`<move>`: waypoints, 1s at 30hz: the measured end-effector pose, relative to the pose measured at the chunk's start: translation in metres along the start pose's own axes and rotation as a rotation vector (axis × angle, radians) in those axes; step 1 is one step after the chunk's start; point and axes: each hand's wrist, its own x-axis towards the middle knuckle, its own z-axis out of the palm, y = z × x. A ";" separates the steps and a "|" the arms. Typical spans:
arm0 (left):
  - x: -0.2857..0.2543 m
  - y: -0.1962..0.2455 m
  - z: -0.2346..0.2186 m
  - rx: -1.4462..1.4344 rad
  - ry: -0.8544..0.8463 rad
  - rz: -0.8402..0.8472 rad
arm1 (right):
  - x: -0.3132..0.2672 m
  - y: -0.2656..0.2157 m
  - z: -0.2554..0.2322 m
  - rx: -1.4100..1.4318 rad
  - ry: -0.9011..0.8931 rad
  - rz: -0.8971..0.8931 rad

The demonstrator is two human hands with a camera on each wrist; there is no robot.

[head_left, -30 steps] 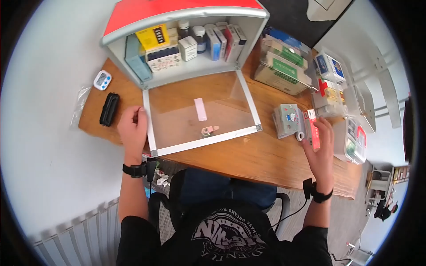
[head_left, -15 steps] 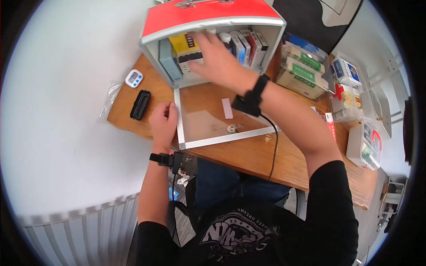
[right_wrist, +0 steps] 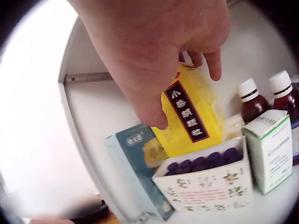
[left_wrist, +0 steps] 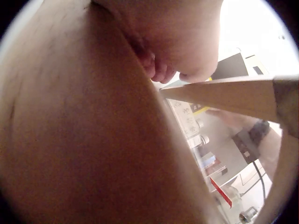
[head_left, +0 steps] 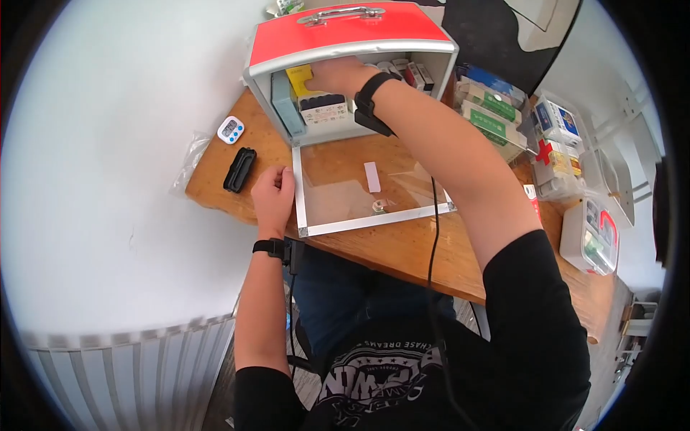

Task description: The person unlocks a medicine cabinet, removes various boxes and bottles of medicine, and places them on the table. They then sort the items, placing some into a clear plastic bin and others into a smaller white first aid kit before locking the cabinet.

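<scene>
My right hand [right_wrist: 168,51] reaches into a red and silver medicine case [head_left: 352,29]. Its thumb and fingers pinch the upper part of a yellow packet of medicine granules [right_wrist: 187,116]. In front of the packet stands an open white carton of dark-capped vials [right_wrist: 205,186], with a blue-green box [right_wrist: 140,168] beside it to the left. My left hand [head_left: 273,194], fingers curled and holding nothing, rests on the table beside the frame of the case's lowered clear door [head_left: 338,172]. The left wrist view shows its thumb tip close to that frame.
Brown bottles [right_wrist: 254,100] and a white-and-green box [right_wrist: 271,149] stand right of the vials. A black case [head_left: 239,170] and a white timer [head_left: 231,130] lie at the left. Clear bins of medicine boxes [head_left: 496,122] and a white first-aid box [head_left: 586,237] stand at the right.
My right hand has moved from the small boxes at the right of the table into the medicine case and taken hold of the yellow packet. My left hand stays beside the door.
</scene>
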 end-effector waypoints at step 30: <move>0.006 -0.038 -0.008 -0.028 -0.185 -0.093 | -0.507 0.085 -0.101 -0.477 0.517 0.856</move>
